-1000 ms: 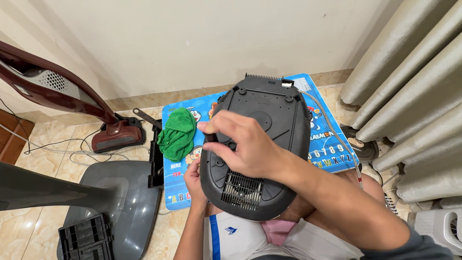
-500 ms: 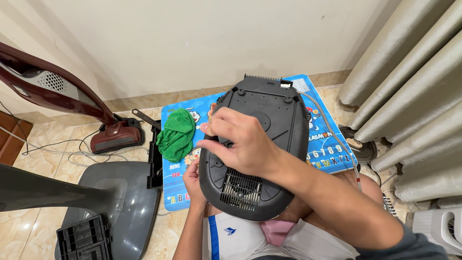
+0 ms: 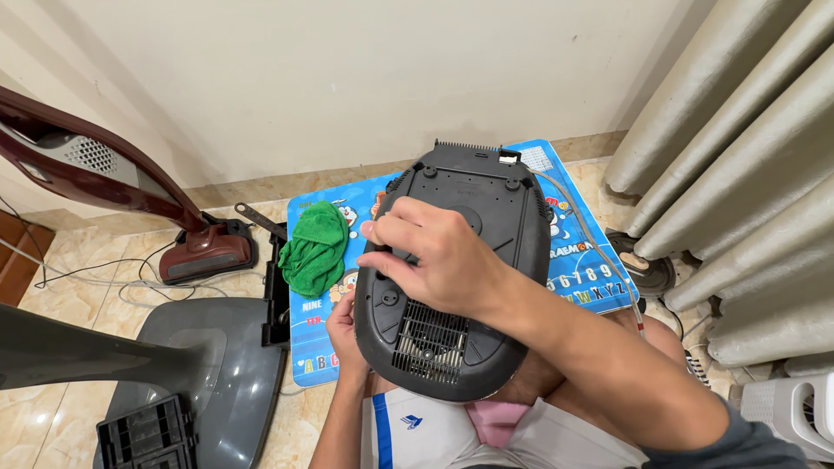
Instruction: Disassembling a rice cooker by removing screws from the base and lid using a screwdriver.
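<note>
On the tiled floor (image 3: 52, 408) by the pale wall (image 3: 365, 78), ribbed grey curtains (image 3: 747, 191) fill the right side of the head view. Lower left: a grey appliance body (image 3: 200, 382) with a black ribbed part (image 3: 143, 432) lying on it. Behind it, a dark red upright vacuum (image 3: 187, 247) leans away to the left, its cord trailing on the tiles. A blue children's play mat (image 3: 591, 269) lies against the wall's foot.

Black oval appliance housing (image 3: 486, 208), underside up with the vent grille toward the person, rests over the person's lap and the near edge of the mat. Right hand (image 3: 434, 256) lies across the middle of the housing, fingers curled and pressed on its left part; whether it grips anything small cannot be told. Left hand (image 3: 345, 326) is at the housing's lower left edge, fingers tucked beneath, supporting it.

Green cloth (image 3: 317, 245), crumpled, sits on the mat just left of the housing, apart from both hands.
</note>
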